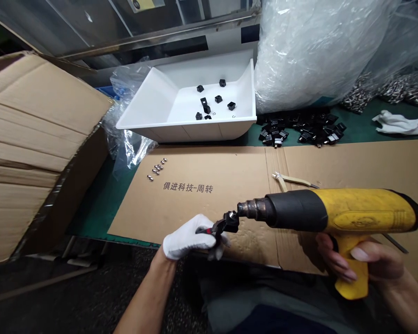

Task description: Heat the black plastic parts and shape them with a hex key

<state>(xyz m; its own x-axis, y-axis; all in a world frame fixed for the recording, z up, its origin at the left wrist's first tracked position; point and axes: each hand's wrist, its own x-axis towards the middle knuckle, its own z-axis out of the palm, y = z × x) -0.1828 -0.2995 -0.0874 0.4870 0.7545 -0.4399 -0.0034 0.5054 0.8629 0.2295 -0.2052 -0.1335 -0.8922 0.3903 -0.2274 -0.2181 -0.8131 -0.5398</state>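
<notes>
My left hand [191,237], in a white glove, is closed around dark pliers [211,230] with a red mark on the handle. At their far end sits a small black part [231,222] with a shiny metal fitting; the jaws are hard to make out against it. My bare right hand [360,260] grips the handle of a yellow heat gun [369,211]. Its stepped metal nozzle [252,209] points left, very close to the metal fitting. Both tools are held above a cardboard sheet [195,208].
A white tray [186,131] holds several black pieces. Small metal fittings [156,168] lie on the cardboard's left. Cutters [292,180] lie behind the heat gun. Black parts [303,127] are piled at the back, near a glove [400,123]. A cardboard box [38,153] stands left.
</notes>
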